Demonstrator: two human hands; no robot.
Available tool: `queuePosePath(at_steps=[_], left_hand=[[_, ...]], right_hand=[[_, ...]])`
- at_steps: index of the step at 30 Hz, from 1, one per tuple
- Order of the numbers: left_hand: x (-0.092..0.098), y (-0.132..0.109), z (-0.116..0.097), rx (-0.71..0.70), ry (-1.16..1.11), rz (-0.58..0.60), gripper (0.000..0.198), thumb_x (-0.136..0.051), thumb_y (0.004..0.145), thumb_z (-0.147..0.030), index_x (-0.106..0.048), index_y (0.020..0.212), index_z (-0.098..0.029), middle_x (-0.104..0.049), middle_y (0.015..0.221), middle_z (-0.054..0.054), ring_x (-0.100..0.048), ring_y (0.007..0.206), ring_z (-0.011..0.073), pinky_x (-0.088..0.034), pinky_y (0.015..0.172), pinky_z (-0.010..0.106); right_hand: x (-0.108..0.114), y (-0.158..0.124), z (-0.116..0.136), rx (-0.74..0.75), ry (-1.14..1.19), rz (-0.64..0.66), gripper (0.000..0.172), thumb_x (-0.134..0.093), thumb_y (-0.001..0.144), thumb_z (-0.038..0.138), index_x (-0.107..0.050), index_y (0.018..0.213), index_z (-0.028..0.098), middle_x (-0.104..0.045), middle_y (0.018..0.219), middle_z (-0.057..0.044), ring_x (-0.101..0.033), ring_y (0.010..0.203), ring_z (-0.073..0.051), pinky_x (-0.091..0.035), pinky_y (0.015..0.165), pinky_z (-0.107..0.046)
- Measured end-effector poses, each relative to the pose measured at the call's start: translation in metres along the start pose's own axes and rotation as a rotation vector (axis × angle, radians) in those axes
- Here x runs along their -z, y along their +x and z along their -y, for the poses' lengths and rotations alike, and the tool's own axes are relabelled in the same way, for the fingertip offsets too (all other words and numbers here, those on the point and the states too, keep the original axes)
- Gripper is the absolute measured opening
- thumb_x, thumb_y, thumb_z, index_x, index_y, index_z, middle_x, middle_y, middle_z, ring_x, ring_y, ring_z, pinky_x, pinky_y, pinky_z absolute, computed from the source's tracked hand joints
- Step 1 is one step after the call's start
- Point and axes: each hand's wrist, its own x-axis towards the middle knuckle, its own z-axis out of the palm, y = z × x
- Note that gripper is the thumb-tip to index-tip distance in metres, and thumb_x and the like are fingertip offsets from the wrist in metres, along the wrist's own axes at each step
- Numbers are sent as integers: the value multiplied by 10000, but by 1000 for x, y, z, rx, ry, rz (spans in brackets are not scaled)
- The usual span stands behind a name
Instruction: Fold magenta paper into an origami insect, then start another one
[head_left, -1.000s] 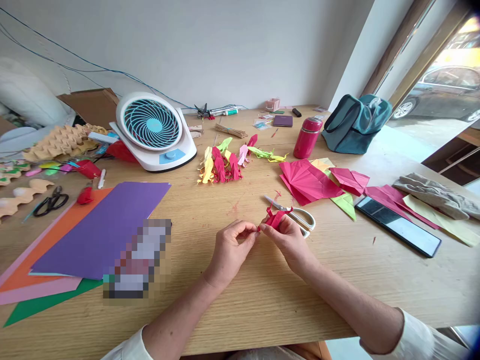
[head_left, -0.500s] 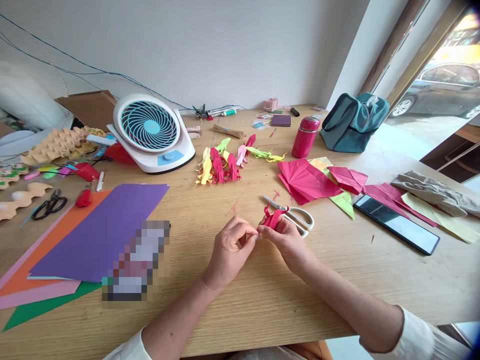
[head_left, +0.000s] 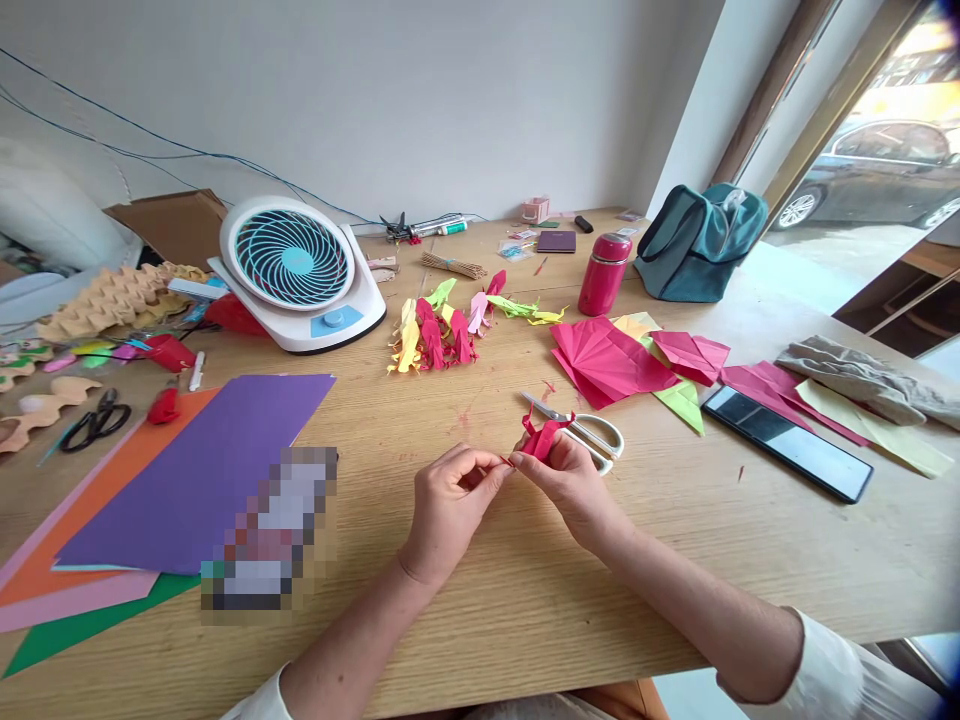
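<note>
Red paper figure [head_left: 541,440] aslant, thin tip [head_left: 507,461] leftward

The right hand [head_left: 570,490] holds a red paper figure [head_left: 543,440]; the left hand [head_left: 452,505] pinches its end.

Bright daylight from right; tabletop [head_left: 780,310] washed pale there; 1 pixelated patch [head_left: 270,530]; right corners dark.

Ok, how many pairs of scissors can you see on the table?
2: white-handled scissors beyond the right hand, partly covered; black scissors at far left. More may be hidden in the clutter.
</note>
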Motion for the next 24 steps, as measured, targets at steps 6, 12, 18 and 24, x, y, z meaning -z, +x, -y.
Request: queuePosePath(at_steps=[6,12,18,24], left_hand=[[-9,0,6,402,-369,112,243,-750,762,-388,-740,827,-154,-665,680,11,-521,522,88,-437,482,205],[-11,1,9,453,-475,116,300,-758,747,-433,-703,778,-140,-576,587,-29,-440,467,57,-359,430,184],[-10,1,5,431,-484,91,297,-740,771,-422,-619,711,-157,-511,556,-56,-420,457,51,-343,435,182],[-8,5,8,506,-581,61,330,-760,730,-416,-541,686,-174,-456,591,-72,-358,487,45,-323,428,165]], right_hand=[[0,2,-8,98,-95,-72,374,-814,682,483,-554,692,214,-603,712,-3,-536,692,-165,-439,700,-336],[1,3,-12,66,-94,-55,378,-815,684,491,-568,709,206,-604,715,-1,-525,682,-154,-441,700,-331],[2,2,-5,10,-17,4,364,-838,666,483,-631,777,204,-620,755,6,-538,719,-143,-441,724,-299],[10,6,5,-116,18,108,379,-751,741,570,-682,779,200,-649,774,-19,-573,727,-152,-472,750,-306]])
